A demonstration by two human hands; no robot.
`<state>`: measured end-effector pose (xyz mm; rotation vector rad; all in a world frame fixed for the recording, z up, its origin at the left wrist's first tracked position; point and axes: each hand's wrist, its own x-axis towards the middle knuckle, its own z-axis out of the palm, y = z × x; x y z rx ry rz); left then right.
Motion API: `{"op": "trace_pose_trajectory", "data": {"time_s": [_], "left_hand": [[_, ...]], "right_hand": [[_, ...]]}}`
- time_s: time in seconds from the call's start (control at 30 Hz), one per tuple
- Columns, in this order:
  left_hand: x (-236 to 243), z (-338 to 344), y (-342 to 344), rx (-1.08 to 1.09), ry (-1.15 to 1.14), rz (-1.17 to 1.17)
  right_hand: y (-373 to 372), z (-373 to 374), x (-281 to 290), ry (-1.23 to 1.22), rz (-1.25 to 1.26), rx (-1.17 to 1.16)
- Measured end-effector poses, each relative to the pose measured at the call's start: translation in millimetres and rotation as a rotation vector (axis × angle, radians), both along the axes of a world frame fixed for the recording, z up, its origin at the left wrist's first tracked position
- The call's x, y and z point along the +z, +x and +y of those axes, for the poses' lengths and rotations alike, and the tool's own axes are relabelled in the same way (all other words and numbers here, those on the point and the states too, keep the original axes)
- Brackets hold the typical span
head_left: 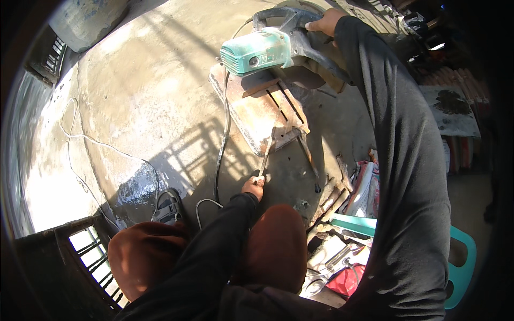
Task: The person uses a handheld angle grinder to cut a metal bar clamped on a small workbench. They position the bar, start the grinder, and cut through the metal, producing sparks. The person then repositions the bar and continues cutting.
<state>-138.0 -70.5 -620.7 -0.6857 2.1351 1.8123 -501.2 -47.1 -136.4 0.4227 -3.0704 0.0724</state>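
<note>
A teal and black cut-off saw [259, 52] stands ahead of me on a dusty, rust-brown base plate [249, 115] with dark slots. My right hand [325, 24] is closed round the black handle at the top of the saw, arm stretched far forward. Low in front of my knees, my left hand [254, 187] grips the near end of a thin bar [266, 156]. The bar reaches up over the plate's near edge toward the slots. Beside it a second rod [309, 156] sticks out from the plate, untouched. Part of the blade is hidden by the saw's housing.
A dark power cord [222, 144] runs down from the saw toward my legs; a thinner cable [101, 142] loops on the concrete at left. Wood pieces [332, 198], a teal plastic chair [461, 267] and mixed bags lie to the right. A large drum [88, 21] stands far left.
</note>
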Motion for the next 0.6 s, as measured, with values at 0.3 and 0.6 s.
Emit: {"op": "trace_pose_trajectory", "data": {"time_s": [0.3, 0.6], "left_hand": [[57.8, -23.8, 2.6, -0.023, -0.14, 0.088], [70.6, -29.1, -2.2, -0.088, -0.118, -0.016]], "right_hand": [[-41.1, -17.2, 0.2, 0.462, 0.152, 0.142], [-17.1, -40.0, 16.9, 0.554, 0.146, 0.069]]}}
